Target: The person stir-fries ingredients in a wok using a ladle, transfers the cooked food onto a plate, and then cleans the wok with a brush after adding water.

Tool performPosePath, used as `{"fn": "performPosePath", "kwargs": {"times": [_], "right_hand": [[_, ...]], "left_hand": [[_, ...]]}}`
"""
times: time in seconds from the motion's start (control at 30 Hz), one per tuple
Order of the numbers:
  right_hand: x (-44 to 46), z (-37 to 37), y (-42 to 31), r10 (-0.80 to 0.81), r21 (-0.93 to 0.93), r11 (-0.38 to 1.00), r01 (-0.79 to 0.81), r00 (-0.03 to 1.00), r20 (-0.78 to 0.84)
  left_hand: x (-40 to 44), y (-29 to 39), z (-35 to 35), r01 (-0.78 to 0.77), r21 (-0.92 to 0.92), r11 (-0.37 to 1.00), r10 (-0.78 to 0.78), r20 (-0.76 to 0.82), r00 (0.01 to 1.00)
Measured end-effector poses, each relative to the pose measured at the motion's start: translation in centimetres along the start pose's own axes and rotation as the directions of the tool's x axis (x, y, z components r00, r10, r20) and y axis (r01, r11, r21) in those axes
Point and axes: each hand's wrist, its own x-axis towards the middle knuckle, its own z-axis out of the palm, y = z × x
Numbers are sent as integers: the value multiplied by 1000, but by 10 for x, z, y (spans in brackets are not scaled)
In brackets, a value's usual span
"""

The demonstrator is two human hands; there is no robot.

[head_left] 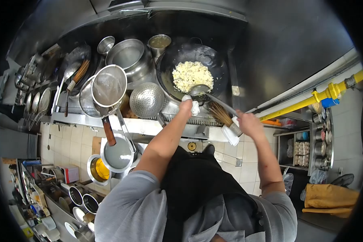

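Yellowish fried rice [191,74] lies in a large black wok [220,66] on the range. My left hand [185,107] is closed on a folded white cloth [195,108] at the wok's near rim. The wok's grip under the cloth is hidden. My right hand [251,124] wraps round the long handle of a ladle [220,103], whose bowl rests at the near edge of the rice. Just left of my right hand, a bamboo wok brush [222,115] lies on the range edge, with another white cloth [230,135] beside it.
Left of the wok stand a perforated skimmer [147,100], a mesh strainer [109,85], a large steel pot [127,54] and a small pot of liquid [159,42]. A bowl of yellow liquid [100,169] sits lower left. A yellow pipe [310,97] runs along the right wall.
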Motion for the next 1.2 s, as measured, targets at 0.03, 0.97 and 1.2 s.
{"fn": "performPosePath", "kwargs": {"times": [0.03,0.97,1.2], "right_hand": [[-5,-17,4,-32,13,999,32,999,-20],[53,37,-37,118,131,987,-97,980,-162],[-11,35,-2,105,250,965,-80,990,-90]], "left_hand": [[-44,12,11,36,32,999,-34,-44,998],[-83,-41,-31,-142,232,962,157,-47,986],[-133,-7,-14,-11,178,984,26,-84,996]]}}
